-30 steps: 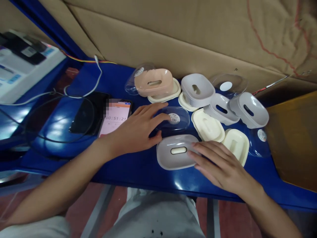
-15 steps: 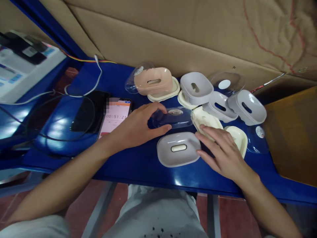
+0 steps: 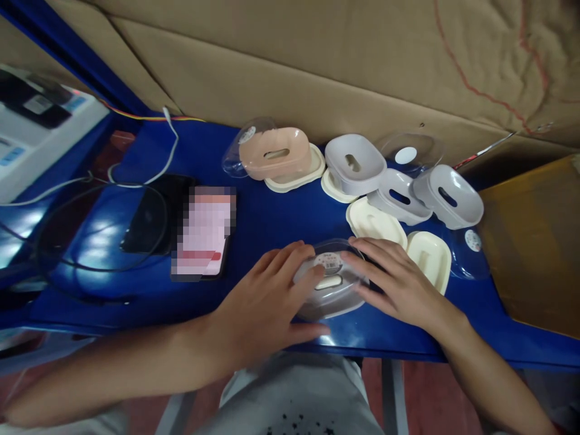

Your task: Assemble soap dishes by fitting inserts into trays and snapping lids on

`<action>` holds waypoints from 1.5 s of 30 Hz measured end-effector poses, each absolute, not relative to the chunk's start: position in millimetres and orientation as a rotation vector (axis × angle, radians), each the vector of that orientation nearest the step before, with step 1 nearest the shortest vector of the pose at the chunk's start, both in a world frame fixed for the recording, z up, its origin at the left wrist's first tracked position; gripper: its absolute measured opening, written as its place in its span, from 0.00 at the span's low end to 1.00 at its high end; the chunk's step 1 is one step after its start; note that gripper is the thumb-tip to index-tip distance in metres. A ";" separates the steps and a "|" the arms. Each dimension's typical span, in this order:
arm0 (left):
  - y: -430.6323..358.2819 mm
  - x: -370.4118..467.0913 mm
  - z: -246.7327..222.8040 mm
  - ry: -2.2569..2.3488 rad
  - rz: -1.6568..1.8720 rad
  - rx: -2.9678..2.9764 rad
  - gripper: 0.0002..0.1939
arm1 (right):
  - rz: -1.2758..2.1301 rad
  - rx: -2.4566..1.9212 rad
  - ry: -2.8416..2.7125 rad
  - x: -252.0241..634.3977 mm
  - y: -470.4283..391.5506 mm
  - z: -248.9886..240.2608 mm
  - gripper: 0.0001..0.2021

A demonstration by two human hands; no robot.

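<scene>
A clear oval plastic lid [image 3: 347, 254] with a round label lies over a grey soap dish [image 3: 333, 305], whose pale centre insert shows through. My left hand [image 3: 276, 293] grips the lid from the left, fingers on its top and edge, thumb lower and apart. My right hand [image 3: 394, 272] holds the lid's right side, fingertips on its rim. Whether the lid sits fully down on the dish cannot be made out. Just beyond my right hand lie one cream base tray [image 3: 374, 219] and another cream tray [image 3: 432, 257], partly covered by its fingers.
Behind are a peach soap dish [image 3: 276, 157] and several grey ones, such as a grey dish [image 3: 356, 160], among clear lids. A phone [image 3: 206, 232] and black cable [image 3: 102, 261] lie left on the blue table [image 3: 258, 223]. A cardboard box [image 3: 534, 241] stands right.
My left hand has brought the clear lid toward me, from behind the grey soap dish to over it. My right hand has moved slightly from the dish's rim onto the lid's right side.
</scene>
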State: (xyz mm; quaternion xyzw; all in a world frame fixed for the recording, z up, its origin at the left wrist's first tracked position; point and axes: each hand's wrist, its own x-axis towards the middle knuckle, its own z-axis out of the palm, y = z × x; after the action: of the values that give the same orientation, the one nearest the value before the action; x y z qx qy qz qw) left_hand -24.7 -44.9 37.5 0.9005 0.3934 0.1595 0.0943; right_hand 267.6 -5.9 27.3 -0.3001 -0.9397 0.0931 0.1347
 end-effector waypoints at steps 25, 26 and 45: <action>-5.8 -30.7 23.4 1.007 0.613 2.635 0.24 | 0.105 -0.857 -2.665 265.8 -4.5 26.7 0.25; -6.5 -30.6 23.3 1.018 0.603 2.650 0.24 | 0.106 -0.856 -2.668 266.1 -3.8 25.8 0.25; 0.1 -33.0 24.9 1.579 0.658 2.728 0.20 | -0.163 -1.285 -2.525 282.7 10.8 29.3 0.21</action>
State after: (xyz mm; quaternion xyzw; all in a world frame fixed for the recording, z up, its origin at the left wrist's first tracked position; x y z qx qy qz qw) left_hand -33.0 0.1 24.9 0.8466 0.4900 0.2041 -0.0390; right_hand 282.7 10.8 29.3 -0.4477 -0.8794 -0.0568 0.1514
